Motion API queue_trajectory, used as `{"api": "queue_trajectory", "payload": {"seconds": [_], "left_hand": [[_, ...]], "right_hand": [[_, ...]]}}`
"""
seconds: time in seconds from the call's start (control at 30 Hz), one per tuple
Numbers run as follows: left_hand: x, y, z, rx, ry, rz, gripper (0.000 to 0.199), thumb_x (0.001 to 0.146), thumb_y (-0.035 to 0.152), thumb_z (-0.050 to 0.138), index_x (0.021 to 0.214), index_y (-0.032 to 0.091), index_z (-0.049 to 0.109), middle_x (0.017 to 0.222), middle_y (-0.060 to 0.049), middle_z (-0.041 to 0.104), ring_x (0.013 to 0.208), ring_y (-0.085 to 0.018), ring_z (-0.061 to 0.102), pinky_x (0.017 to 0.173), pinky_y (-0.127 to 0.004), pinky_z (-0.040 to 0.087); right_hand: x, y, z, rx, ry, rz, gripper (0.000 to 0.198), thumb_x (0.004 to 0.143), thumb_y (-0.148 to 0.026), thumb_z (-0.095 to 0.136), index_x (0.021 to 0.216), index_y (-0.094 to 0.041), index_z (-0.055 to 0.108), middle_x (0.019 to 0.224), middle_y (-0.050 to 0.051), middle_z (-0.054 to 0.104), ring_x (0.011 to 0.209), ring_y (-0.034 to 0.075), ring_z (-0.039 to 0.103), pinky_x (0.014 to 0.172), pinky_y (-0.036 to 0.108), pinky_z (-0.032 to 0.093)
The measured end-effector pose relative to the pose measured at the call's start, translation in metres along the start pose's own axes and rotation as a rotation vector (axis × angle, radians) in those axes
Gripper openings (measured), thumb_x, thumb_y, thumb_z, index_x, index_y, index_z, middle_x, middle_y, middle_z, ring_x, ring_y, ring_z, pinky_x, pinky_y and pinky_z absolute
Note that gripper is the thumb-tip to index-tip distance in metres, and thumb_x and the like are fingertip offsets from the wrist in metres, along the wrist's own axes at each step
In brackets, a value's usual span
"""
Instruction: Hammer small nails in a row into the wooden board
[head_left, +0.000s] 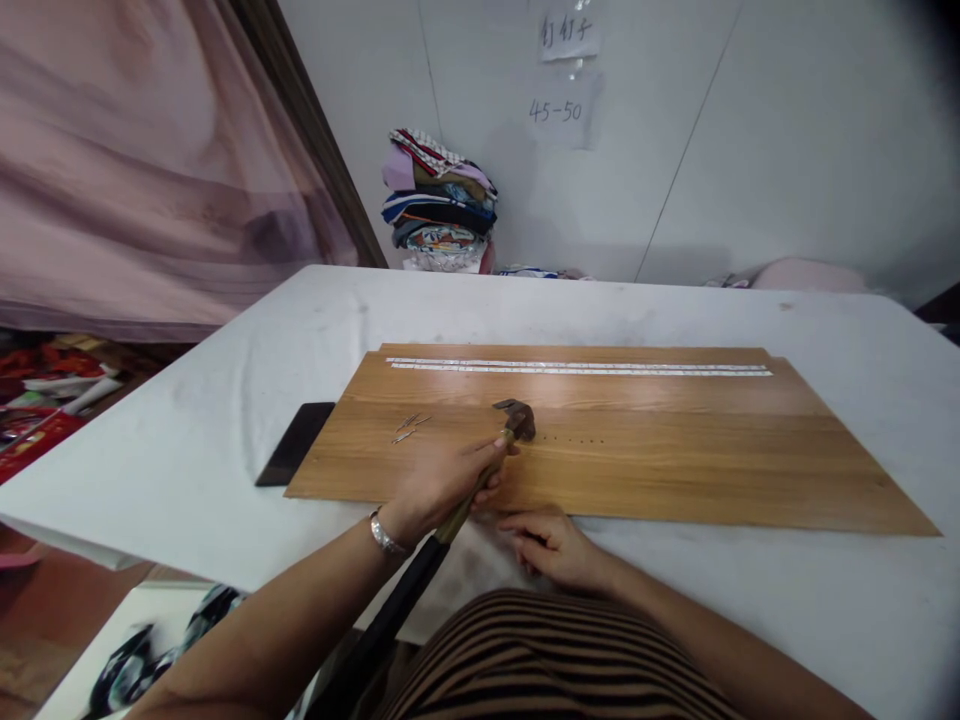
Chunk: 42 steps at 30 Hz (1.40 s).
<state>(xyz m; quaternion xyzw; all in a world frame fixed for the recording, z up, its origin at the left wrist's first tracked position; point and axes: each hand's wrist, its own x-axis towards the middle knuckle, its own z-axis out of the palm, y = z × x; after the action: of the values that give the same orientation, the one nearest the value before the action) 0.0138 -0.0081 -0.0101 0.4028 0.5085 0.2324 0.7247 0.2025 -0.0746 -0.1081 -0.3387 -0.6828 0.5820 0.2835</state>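
My left hand (pixel 454 482) is closed around a claw hammer (pixel 442 540), high on the handle just below the metal head. The handle slants down and left past my forearm, and the head hangs above the middle of a wooden board (pixel 675 470). Right of the head, a row of several small dark spots (pixel 581 441) marks the board; whether they are nail heads or holes I cannot tell. Loose nails (pixel 409 428) lie in a small pile left of the hammer. By the board's front edge, my right hand (pixel 559 545) rests with loosely bent, parted fingers and nothing visible in them.
Two white measuring strips (pixel 577 368) run along the board's far side. A dark flat object (pixel 295 445) lies by its left edge on the white table (pixel 187 430). Folded clothes (pixel 440 205) are stacked behind the table, and a pink curtain (pixel 150 150) hangs at left.
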Motion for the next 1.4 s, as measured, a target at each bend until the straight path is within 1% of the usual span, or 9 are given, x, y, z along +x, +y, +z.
{"api": "queue_trajectory", "payload": {"seconds": [0.27, 0.47, 0.53, 0.73, 0.83, 0.97, 1.1, 1.2, 1.4], "left_hand": [[-0.001, 0.003, 0.001, 0.008, -0.011, -0.007, 0.062, 0.084, 0.073, 0.067, 0.111, 0.018, 0.059, 0.066, 0.007, 0.048, 0.045, -0.006, 0.033, 0.045, -0.024, 0.019], [-0.001, 0.0, -0.004, -0.022, -0.029, 0.01, 0.066, 0.085, 0.072, 0.067, 0.122, 0.018, 0.06, 0.069, 0.007, 0.048, 0.047, -0.005, 0.033, 0.045, -0.024, 0.019], [0.001, -0.003, -0.005, -0.039, -0.031, 0.003, 0.064, 0.086, 0.071, 0.066, 0.123, 0.019, 0.06, 0.069, 0.007, 0.048, 0.047, -0.005, 0.033, 0.045, -0.024, 0.019], [0.004, -0.005, -0.003, -0.037, -0.002, 0.0, 0.059, 0.087, 0.07, 0.067, 0.115, 0.018, 0.061, 0.068, 0.007, 0.048, 0.045, -0.005, 0.033, 0.045, -0.024, 0.019], [0.002, -0.002, -0.001, -0.039, 0.0, 0.0, 0.062, 0.085, 0.071, 0.068, 0.117, 0.018, 0.06, 0.067, 0.007, 0.048, 0.045, -0.005, 0.033, 0.045, -0.024, 0.018], [0.0, 0.0, 0.001, -0.036, -0.005, -0.005, 0.069, 0.081, 0.073, 0.07, 0.12, 0.017, 0.06, 0.066, 0.008, 0.048, 0.045, -0.006, 0.033, 0.045, -0.024, 0.018], [0.0, 0.001, 0.002, -0.005, 0.008, -0.005, 0.07, 0.08, 0.074, 0.071, 0.119, 0.017, 0.06, 0.065, 0.008, 0.048, 0.045, -0.006, 0.034, 0.045, -0.024, 0.018], [0.0, 0.001, 0.002, -0.027, -0.001, -0.006, 0.072, 0.079, 0.073, 0.072, 0.122, 0.017, 0.06, 0.065, 0.008, 0.048, 0.045, -0.006, 0.034, 0.045, -0.024, 0.019], [0.002, 0.001, 0.002, -0.026, 0.031, -0.003, 0.069, 0.081, 0.071, 0.07, 0.12, 0.016, 0.061, 0.065, 0.008, 0.048, 0.045, -0.005, 0.034, 0.045, -0.024, 0.018]], "right_hand": [[0.0, 0.0, 0.0, -0.014, -0.001, -0.013, 0.042, 0.101, -0.046, 0.051, 0.122, -0.02, 0.077, 0.071, 0.002, 0.07, 0.053, 0.012, 0.053, 0.052, 0.023, 0.045], [0.0, 0.006, 0.001, 0.001, 0.014, -0.049, 0.049, 0.102, -0.052, 0.05, 0.123, -0.016, 0.077, 0.07, 0.003, 0.068, 0.051, 0.011, 0.053, 0.053, 0.023, 0.046], [0.001, 0.006, 0.002, 0.016, 0.011, -0.041, 0.051, 0.102, -0.054, 0.05, 0.122, -0.016, 0.077, 0.069, 0.002, 0.068, 0.051, 0.011, 0.054, 0.054, 0.024, 0.047], [0.001, 0.007, 0.002, 0.038, 0.003, -0.017, 0.055, 0.101, -0.058, 0.05, 0.123, -0.015, 0.076, 0.07, 0.003, 0.066, 0.051, 0.011, 0.052, 0.053, 0.024, 0.046], [0.002, 0.007, 0.002, 0.033, 0.004, -0.017, 0.055, 0.101, -0.058, 0.05, 0.123, -0.014, 0.076, 0.071, 0.003, 0.067, 0.053, 0.012, 0.053, 0.054, 0.024, 0.046], [0.002, 0.008, 0.003, 0.044, 0.001, 0.001, 0.053, 0.101, -0.058, 0.051, 0.122, -0.016, 0.076, 0.071, 0.002, 0.066, 0.053, 0.011, 0.053, 0.054, 0.024, 0.046], [0.002, 0.008, 0.003, 0.052, 0.004, 0.012, 0.053, 0.101, -0.059, 0.051, 0.122, -0.017, 0.076, 0.07, 0.002, 0.065, 0.053, 0.011, 0.051, 0.054, 0.023, 0.045], [0.003, 0.009, 0.003, 0.061, -0.001, 0.019, 0.054, 0.1, -0.06, 0.051, 0.123, -0.017, 0.076, 0.07, 0.001, 0.064, 0.053, 0.011, 0.051, 0.054, 0.023, 0.045], [0.003, 0.01, 0.003, 0.068, -0.002, 0.035, 0.055, 0.099, -0.061, 0.052, 0.122, -0.018, 0.075, 0.069, 0.001, 0.064, 0.052, 0.011, 0.051, 0.052, 0.023, 0.044]]}}
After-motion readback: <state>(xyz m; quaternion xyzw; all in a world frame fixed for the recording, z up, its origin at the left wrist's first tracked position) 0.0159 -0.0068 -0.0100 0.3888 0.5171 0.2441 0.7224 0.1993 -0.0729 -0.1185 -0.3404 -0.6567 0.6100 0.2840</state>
